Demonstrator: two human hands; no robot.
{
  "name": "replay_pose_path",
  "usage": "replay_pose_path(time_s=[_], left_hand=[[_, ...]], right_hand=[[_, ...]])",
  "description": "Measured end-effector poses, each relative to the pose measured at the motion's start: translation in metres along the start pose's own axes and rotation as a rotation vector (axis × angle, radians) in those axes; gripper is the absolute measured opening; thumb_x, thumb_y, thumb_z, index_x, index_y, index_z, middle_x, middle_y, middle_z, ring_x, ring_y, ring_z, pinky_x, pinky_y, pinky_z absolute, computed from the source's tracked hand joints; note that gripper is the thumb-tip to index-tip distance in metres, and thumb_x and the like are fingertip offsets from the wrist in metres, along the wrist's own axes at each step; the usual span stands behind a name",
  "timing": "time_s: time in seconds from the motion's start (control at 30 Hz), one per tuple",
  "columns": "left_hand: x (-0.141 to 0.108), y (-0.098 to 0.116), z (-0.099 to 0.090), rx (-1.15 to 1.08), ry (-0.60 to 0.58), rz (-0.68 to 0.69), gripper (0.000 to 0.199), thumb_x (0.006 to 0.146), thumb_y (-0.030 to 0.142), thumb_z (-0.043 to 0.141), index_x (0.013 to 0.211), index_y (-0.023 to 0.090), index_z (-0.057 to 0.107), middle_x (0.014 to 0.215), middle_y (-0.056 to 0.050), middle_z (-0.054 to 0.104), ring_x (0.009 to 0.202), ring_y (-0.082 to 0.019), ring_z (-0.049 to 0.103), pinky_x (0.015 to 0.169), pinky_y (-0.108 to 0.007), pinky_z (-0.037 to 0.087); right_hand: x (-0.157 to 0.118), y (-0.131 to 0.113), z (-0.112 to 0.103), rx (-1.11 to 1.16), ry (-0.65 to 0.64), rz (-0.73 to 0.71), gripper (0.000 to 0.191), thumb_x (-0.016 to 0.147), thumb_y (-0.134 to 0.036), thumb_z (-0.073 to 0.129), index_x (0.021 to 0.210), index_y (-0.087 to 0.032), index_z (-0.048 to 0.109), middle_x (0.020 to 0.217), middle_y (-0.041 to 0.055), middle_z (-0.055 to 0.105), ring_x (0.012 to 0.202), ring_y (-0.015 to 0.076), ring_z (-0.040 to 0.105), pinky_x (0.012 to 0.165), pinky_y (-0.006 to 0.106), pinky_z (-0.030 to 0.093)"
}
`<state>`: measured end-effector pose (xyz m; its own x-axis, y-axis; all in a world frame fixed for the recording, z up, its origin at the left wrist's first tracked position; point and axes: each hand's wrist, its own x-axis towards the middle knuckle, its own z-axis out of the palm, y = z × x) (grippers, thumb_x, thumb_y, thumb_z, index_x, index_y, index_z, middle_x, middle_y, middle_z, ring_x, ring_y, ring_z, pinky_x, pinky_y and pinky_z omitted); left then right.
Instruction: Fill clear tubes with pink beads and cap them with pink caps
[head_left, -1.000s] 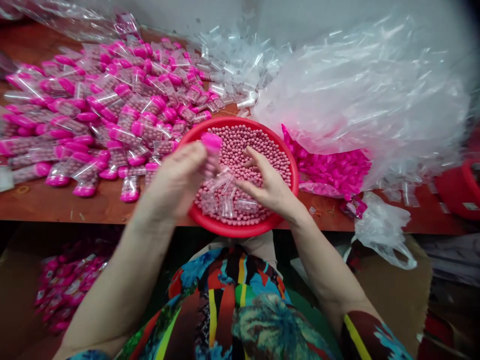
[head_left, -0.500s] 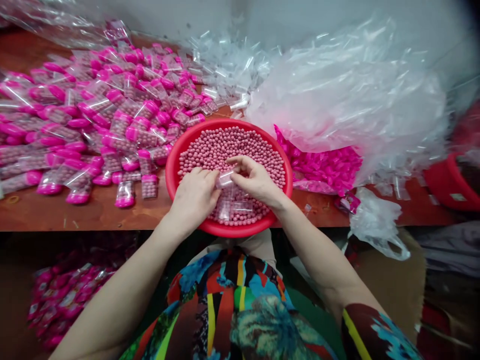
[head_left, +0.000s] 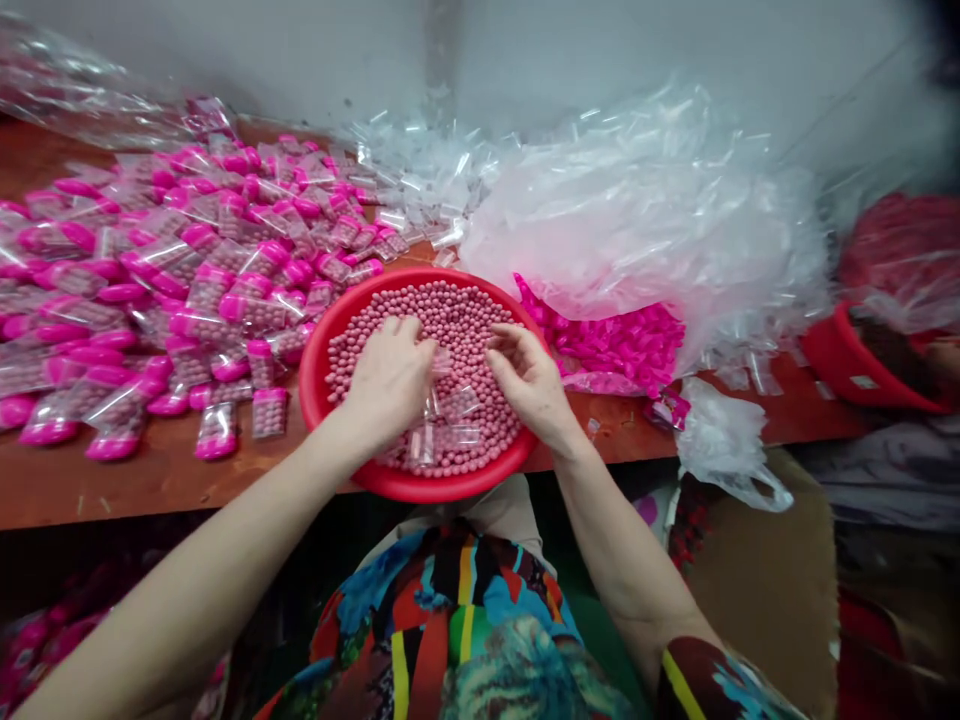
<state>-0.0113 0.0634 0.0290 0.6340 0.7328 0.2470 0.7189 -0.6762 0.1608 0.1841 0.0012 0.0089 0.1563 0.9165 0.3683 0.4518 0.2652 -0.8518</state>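
The small clear plastic vials (head_left: 461, 403) lie in a loose cluster on the dusty-pink balls (head_left: 450, 310), toward the near side of the round red basin (head_left: 420, 489); they are glossy, see-through and straight-sided, with highlights along their walls, and no balls can be made out for certain inside them; the balls are round, matt and close to one size.

The left hand (head_left: 391, 378) is bent palm-down over the balls, its fingertips hidden, a clear edge showing beside its thumb; whether it grips that piece I cannot tell; the right hand (head_left: 531, 385) is half open above the basin's other side, thumb and fingers curved apart, with nothing visible between them.

The vials look light, thin, stiff and rather slippery, so a gentle pinch across the side walls should suit; the balls probably roll easily and scoop better than they pinch.
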Motion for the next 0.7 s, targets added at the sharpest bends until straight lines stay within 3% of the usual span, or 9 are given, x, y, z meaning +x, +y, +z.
replay_pose_path(time_s=[0.1,0.17,0.27,0.37,0.47,0.57,0.7], left_hand=[[0.025,-0.007,0.005,0.153,-0.099,-0.018,0.032,0.09,0.012,0.046,0.09,0.011,0.078,0.104,-0.021,0.065,0.103,-0.034,0.058,0.08,-0.042,0.05],[0.041,-0.004,0.015,0.127,-0.186,0.028,0.035,0.09,0.009,0.043,0.086,0.011,0.077,0.103,-0.019,0.066,0.097,-0.03,0.061,0.077,-0.037,0.049],[0.057,0.005,0.036,-0.045,-0.233,0.087,0.032,0.084,0.005,0.045,0.083,0.013,0.076,0.101,-0.016,0.067,0.089,-0.025,0.063,0.08,-0.033,0.049],[0.064,0.009,0.053,-0.319,-0.221,0.035,0.026,0.07,0.002,0.053,0.077,0.015,0.075,0.094,-0.011,0.068,0.087,-0.024,0.064,0.08,-0.031,0.048],[0.064,0.006,0.055,-0.805,-0.307,-0.154,0.014,0.065,0.012,0.066,0.075,0.018,0.075,0.077,-0.002,0.066,0.074,-0.022,0.062,0.069,-0.028,0.046],[0.058,0.001,0.04,-1.236,-0.372,-0.239,0.02,0.062,0.028,0.083,0.078,0.018,0.076,0.076,0.0,0.068,0.074,-0.02,0.061,0.069,-0.026,0.047],[0.038,-0.006,0.013,-1.299,-0.256,-0.198,0.03,0.062,0.034,0.092,0.086,0.019,0.081,0.094,-0.005,0.072,0.094,-0.022,0.064,0.081,-0.025,0.05]], right_hand=[[0.005,0.025,-0.054,-0.136,0.261,0.017,0.031,0.098,-0.043,0.057,0.118,-0.021,0.065,0.111,0.0087,0.073,0.098,0.0203,0.07,0.09,0.036,0.058],[0.009,0.046,-0.092,-0.276,0.389,0.088,0.033,0.098,-0.042,0.053,0.115,-0.017,0.067,0.106,0.0106,0.075,0.097,0.0222,0.071,0.09,0.038,0.058],[0.012,0.079,-0.129,-0.533,0.367,0.252,0.035,0.096,-0.034,0.048,0.113,-0.012,0.069,0.102,0.014,0.076,0.093,0.024,0.07,0.089,0.04,0.057],[0.018,0.107,-0.133,-0.663,0.258,0.319,0.028,0.093,-0.024,0.051,0.105,-0.012,0.073,0.102,0.0142,0.075,0.096,0.0239,0.069,0.096,0.04,0.053],[0.027,0.125,-0.118,-0.722,0.218,0.344,0.022,0.09,-0.017,0.056,0.103,-0.012,0.073,0.114,0.0167,0.07,0.104,0.0254,0.066,0.102,0.044,0.048],[0.035,0.131,-0.108,-0.749,0.201,0.363,0.012,0.085,-0.014,0.063,0.092,-0.011,0.072,0.113,0.0187,0.067,0.104,0.0291,0.066,0.102,0.049,0.047],[0.037,0.122,-0.115,-0.722,0.209,0.317,0.014,0.092,-0.025,0.061,0.095,-0.013,0.069,0.108,0.0167,0.068,0.103,0.0282,0.066,0.099,0.047,0.05]])
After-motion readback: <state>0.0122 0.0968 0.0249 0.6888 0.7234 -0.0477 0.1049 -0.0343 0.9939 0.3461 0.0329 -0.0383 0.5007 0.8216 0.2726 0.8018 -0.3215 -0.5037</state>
